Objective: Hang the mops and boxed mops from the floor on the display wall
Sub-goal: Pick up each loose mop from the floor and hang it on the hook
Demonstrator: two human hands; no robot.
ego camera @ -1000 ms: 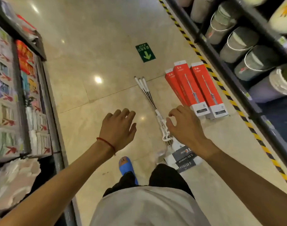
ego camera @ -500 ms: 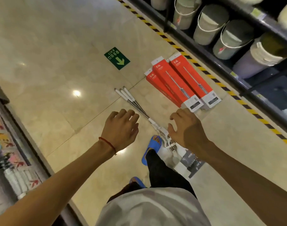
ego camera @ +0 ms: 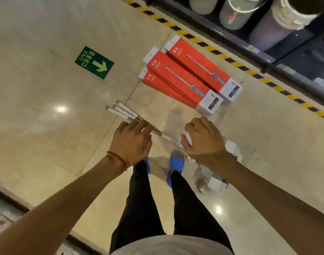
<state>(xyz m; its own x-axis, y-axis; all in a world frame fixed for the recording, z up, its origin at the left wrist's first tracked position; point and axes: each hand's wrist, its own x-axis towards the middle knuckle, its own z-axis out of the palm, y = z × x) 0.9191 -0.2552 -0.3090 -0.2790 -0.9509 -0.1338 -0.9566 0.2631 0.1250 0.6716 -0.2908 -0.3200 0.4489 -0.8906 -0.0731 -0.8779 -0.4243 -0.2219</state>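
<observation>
Three red boxed mops (ego camera: 187, 78) lie side by side on the beige floor, white ends toward me. A bundle of loose mops with white and metal handles (ego camera: 124, 112) lies to their left, their heads (ego camera: 217, 182) by my right foot. My left hand (ego camera: 131, 142), with a red string on the wrist, hovers over the handles, fingers apart and empty. My right hand (ego camera: 203, 140) hangs open above the mop shafts and partly hides them. Neither hand touches anything.
A dark shelf unit (ego camera: 268, 57) holding buckets (ego camera: 238, 11) runs along the right behind yellow-black floor tape (ego camera: 231, 60). A green exit sign sticker (ego camera: 94, 62) lies on the floor at left. Another shelf edge (ego camera: 2, 214) shows at lower left. My blue slippers (ego camera: 176, 164) stand by the mops.
I have stepped closer and turned right; the mops and boxes now sit nearer below my hands. Both hands stay open and have lowered toward the mop handles.
</observation>
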